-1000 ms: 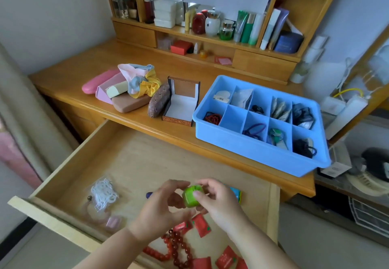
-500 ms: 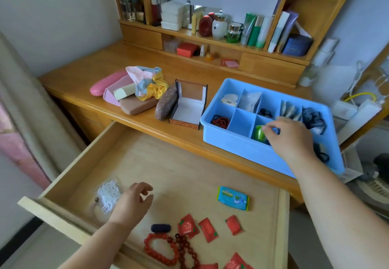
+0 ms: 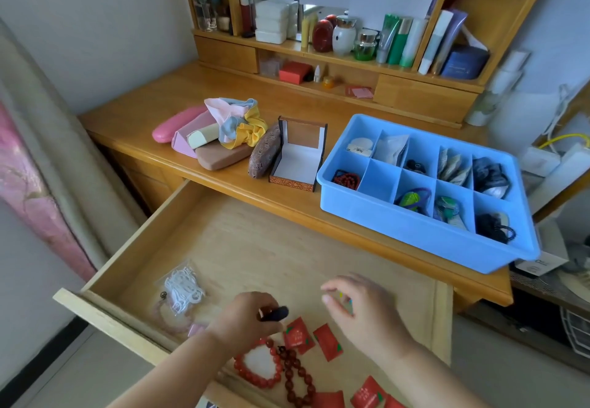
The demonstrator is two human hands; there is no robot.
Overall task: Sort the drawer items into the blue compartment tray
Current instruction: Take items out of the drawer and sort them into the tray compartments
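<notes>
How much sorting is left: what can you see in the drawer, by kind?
red packets: 5
red bead bracelets: 2
pale pink bracelet: 1
bag of white picks: 1
dark capsule, in left hand: 1
blue packet, in right hand: 1
Total: 11

Home bedroom, wooden dressing desk (image 3: 166, 120), shelf of cosmetics bottles (image 3: 367, 40)

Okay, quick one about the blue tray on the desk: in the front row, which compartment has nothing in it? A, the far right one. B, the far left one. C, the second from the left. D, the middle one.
C: in the blue tray, the second front compartment shows only bare blue floor, between the red beads on its left and the green item on its right.
</notes>
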